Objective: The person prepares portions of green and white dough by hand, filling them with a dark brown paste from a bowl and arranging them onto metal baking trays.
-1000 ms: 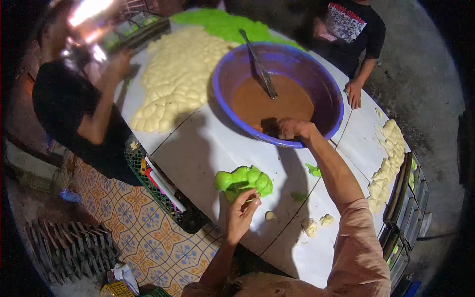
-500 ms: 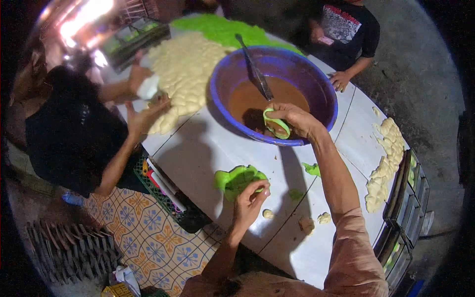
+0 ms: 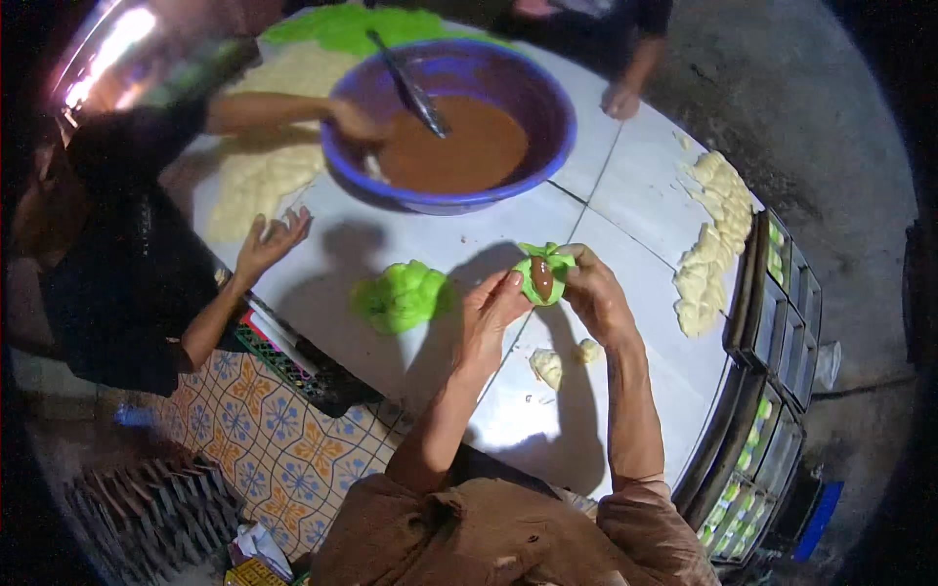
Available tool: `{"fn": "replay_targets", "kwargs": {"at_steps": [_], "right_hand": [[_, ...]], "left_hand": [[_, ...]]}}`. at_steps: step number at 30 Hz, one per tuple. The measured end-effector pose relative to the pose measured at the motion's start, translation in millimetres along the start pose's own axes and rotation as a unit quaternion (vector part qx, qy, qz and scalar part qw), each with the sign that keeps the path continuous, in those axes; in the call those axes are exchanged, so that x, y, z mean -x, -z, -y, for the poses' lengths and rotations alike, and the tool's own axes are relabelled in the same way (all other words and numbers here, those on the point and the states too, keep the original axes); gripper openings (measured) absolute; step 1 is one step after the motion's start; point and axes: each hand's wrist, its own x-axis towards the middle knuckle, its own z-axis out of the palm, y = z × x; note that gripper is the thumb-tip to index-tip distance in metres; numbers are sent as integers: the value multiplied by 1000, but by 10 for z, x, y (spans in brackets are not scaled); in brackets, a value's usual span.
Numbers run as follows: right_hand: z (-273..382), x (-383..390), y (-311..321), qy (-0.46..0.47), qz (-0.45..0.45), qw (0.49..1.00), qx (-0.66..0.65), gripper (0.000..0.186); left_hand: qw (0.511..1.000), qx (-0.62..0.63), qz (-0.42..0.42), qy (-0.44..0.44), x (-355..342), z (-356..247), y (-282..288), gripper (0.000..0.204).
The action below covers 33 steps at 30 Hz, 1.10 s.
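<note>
Green dough piece (image 3: 556, 283), cupped around glossy brown filling (image 3: 541, 279), ragged at twelve o'clock, over the desk (image 3: 640, 215), five o'clock from the purple basin (image 3: 459, 200), fingers of left hand (image 3: 491, 308) pinching it, right hand (image 3: 598, 296), partly hidden, apparently too

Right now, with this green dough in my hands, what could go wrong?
The brown filling lies exposed, so it might slip out if your left hand and right hand tilt the green dough piece. Pinching hard could tear the dough. A co-worker's blurred hand is over the purple basin and might knock the long dark utensil leaning on its rim.
</note>
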Motion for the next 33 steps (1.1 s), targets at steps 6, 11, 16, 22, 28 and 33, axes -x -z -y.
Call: {"fn": "replay_targets", "kwargs": {"at_steps": [6, 11, 16, 22, 28, 33], "right_hand": [[-223, 620, -49, 226, -150, 893, 359, 61], [-334, 770, 5, 284, -257, 812, 439, 21], [-243, 882, 68, 174, -222, 935, 215, 19], [-113, 1224, 98, 173, -107, 961, 187, 31], [-366, 1119, 380, 338, -238, 852, 322, 18], [-380, 1156, 248, 362, -295, 810, 354, 25]], "left_hand": [[990, -137, -26, -34, 105, 297, -308, 30], [950, -262, -3, -173, 133, 546, -446, 31], [978, -201, 58, -5, 224, 315, -596, 30], [964, -233, 99, 87, 193, 194, -548, 30], [956, -224, 186, 36, 354, 227, -716, 31], [938, -246, 238, 57, 412, 370, -697, 30]]}}
